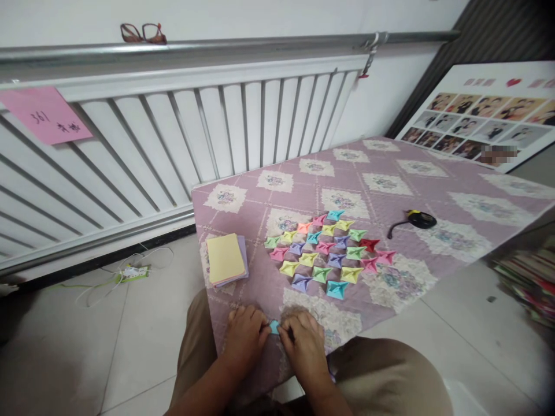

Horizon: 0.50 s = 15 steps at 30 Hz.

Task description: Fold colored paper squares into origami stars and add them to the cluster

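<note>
A small turquoise folded paper [274, 327] lies between my two hands at the table's near edge. My left hand [246, 334] has its fingers closed on the paper's left side. On the right side, my right hand [302, 341] pinches the same paper with thumb and fingers. Beyond the hands, several small folded paper pieces [325, 248] in yellow, pink, green, purple, red and turquoise stand in rows. A stack of square paper sheets [226, 257], yellow on top with purple beneath, lies left of them.
The table [255, 222] has a purple floral cloth. A black object with a strap [420, 219] lies at its right. Behind are a white radiator [249, 124] and a pipe holding glasses [143, 34]. A power strip [133, 273] lies on the floor, left. A photo board [485, 118] leans at right.
</note>
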Each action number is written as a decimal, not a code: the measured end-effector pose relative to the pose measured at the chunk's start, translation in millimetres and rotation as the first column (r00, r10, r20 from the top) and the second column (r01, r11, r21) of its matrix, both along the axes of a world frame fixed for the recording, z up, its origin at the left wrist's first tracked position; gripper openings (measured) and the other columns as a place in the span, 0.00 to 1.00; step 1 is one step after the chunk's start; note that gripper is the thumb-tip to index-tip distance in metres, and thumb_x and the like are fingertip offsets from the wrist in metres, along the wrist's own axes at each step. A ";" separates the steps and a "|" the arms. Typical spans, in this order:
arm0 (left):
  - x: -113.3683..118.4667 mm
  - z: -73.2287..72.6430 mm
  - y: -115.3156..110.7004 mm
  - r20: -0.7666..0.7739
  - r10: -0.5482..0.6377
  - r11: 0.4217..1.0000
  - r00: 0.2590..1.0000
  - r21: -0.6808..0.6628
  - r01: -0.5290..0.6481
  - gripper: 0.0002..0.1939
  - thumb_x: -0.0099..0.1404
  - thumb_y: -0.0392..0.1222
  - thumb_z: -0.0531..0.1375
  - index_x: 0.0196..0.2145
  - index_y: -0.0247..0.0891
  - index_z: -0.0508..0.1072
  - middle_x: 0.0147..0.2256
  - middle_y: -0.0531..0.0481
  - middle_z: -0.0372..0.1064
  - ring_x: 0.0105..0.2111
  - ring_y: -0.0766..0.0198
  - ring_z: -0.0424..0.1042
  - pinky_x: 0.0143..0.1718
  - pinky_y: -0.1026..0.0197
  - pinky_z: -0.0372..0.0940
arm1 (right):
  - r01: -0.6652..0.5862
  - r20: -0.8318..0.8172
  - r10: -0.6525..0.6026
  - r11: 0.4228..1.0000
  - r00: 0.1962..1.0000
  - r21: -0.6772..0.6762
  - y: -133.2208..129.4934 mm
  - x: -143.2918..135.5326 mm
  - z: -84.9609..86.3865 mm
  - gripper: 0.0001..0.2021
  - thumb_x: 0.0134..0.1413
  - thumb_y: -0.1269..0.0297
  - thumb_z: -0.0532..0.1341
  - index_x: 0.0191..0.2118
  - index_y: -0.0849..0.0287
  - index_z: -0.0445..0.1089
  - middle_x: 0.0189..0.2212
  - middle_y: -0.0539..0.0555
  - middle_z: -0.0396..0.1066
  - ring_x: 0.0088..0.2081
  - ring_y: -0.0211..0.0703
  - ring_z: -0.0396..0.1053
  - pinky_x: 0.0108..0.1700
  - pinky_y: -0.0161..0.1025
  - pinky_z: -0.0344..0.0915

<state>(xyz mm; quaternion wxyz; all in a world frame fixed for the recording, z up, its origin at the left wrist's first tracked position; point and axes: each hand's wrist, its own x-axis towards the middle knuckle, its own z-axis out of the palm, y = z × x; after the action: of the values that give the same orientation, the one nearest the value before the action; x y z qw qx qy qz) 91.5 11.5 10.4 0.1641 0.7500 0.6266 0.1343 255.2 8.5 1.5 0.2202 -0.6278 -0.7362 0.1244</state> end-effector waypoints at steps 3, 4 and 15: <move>-1.7 -3.9 0.8 -0.041 -0.154 0.986 0.987 0.060 0.156 0.04 0.68 0.39 0.56 0.35 0.42 0.71 0.37 0.53 0.68 0.39 0.60 0.62 0.43 0.55 0.51 | -0.015 -0.004 0.015 1.000 1.000 0.023 0.1 0.9 -0.9 0.06 0.53 0.69 0.61 0.27 0.55 0.66 0.31 0.51 0.67 0.39 0.48 0.63 0.43 0.45 0.56; -2.3 -4.9 1.2 -0.070 -0.230 0.968 0.971 0.087 0.236 0.04 0.68 0.39 0.56 0.36 0.42 0.71 0.37 0.53 0.68 0.39 0.60 0.62 0.43 0.55 0.50 | -0.017 -0.005 0.017 0.999 1.000 0.035 0.1 1.5 -1.5 0.05 0.53 0.70 0.61 0.28 0.55 0.66 0.31 0.51 0.68 0.40 0.49 0.64 0.43 0.45 0.57; -11.9 -12.9 -6.9 -0.241 -0.461 0.829 0.854 0.228 0.511 0.07 0.70 0.41 0.53 0.41 0.42 0.70 0.41 0.52 0.68 0.39 0.61 0.63 0.44 0.55 0.51 | -0.262 0.052 0.261 0.898 0.964 0.353 -26.1 4.8 -20.0 0.17 0.57 0.76 0.49 0.46 0.54 0.68 0.41 0.51 0.75 0.45 0.44 0.69 0.52 0.46 0.57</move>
<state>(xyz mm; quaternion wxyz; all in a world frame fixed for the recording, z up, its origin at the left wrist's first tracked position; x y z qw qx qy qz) 79.6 4.6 -2.4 0.0280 0.9093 0.4005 0.1096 260.0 -17.6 -18.5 0.3106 -0.4731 -0.8243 0.0161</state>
